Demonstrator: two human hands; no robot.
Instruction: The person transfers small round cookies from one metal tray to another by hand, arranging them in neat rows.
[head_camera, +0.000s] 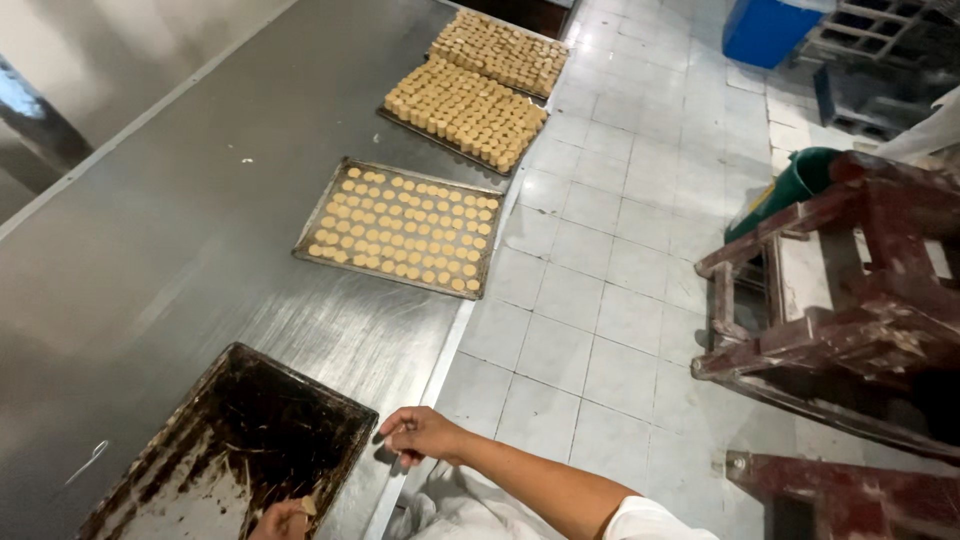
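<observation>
A dark, greasy, empty baking tray (250, 440) lies at the near edge of the steel table (180, 250). My right hand (422, 435) reaches in from the lower right, its fingers bent together and pinching the tray's right corner. Only partly in view at the bottom edge, my left hand (283, 521) rests over the tray's near rim and holds a small pale piece (309, 506) between its fingers.
Farther along the table's edge sits a flat tray of round pale biscuits (405, 228), then two trays stacked thick with biscuits (465, 108) (500, 50). White floor tiles (600, 260) run on the right, with a worn red wooden frame (840, 300), a green container (790, 185) and a blue bin (770, 30).
</observation>
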